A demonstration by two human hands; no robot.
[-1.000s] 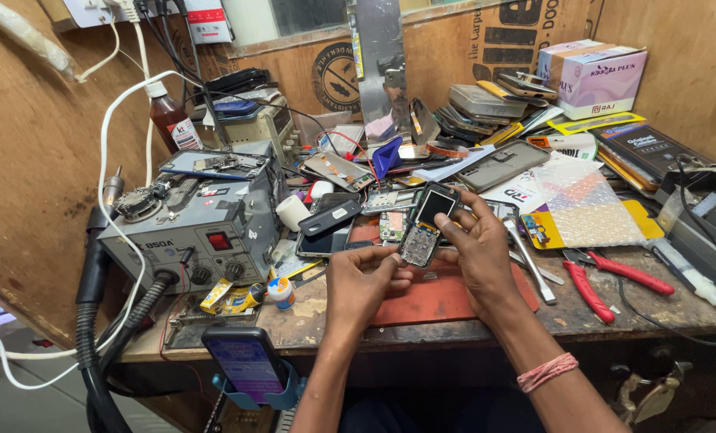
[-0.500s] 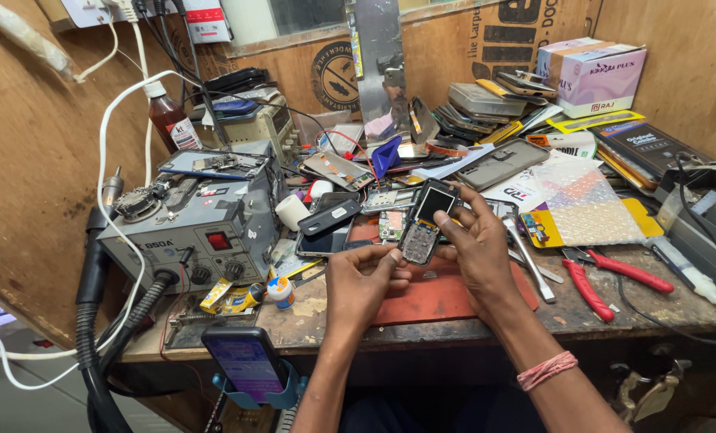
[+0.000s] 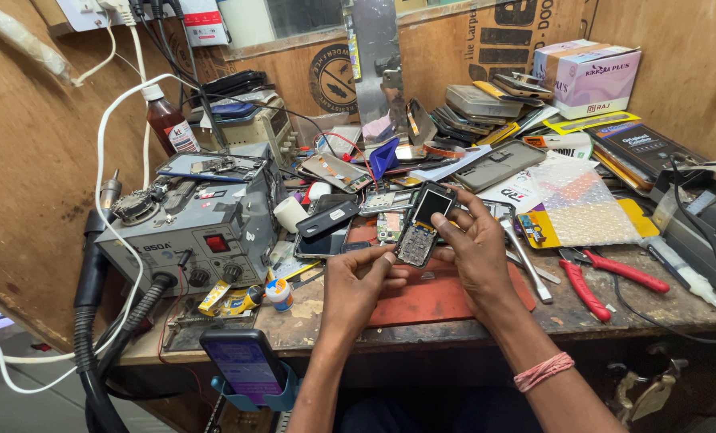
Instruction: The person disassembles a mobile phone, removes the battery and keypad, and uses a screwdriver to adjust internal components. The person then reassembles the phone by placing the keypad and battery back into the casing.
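**Q:** Since the earlier frame, what had moved?

**A:** Almost nothing. Both hands stayed where they were, and the small phone board (image 3: 422,228) kept its tilt above the red mat (image 3: 438,295).

**Q:** How was the grip arranged?

**A:** The right hand (image 3: 474,252) grasped the phone board along its right edge, fingers curled behind the dark screen end and thumb on the front. The left hand (image 3: 358,285) met the lower, keypad end, its thumb tip touching the bottom corner and its fingers loosely curled below. Whether the left hand pinched the board or only steadied it could not be told.

**Q:** Where did the board sit?

**A:** It was held just over the far edge of the red mat, near the middle of the workbench (image 3: 638,309), screen end pointing away from the person.

**Q:** What lay nearest the hands?

**A:** Just behind the board were dark phones (image 3: 326,228) and loose circuit boards. Metal tweezers (image 3: 526,261) lay just right of the right hand, and red-handled pliers (image 3: 606,277) farther right.

**Q:** And toward the edges?

**A:** A grey rework station (image 3: 193,232) with a black hose stood at left, a small glue bottle (image 3: 278,293) in front of it. A lit phone in a blue stand (image 3: 242,365) sat at the near edge. A bubble-wrap sheet (image 3: 586,200) and stacked boxes (image 3: 586,76) filled the right rear.
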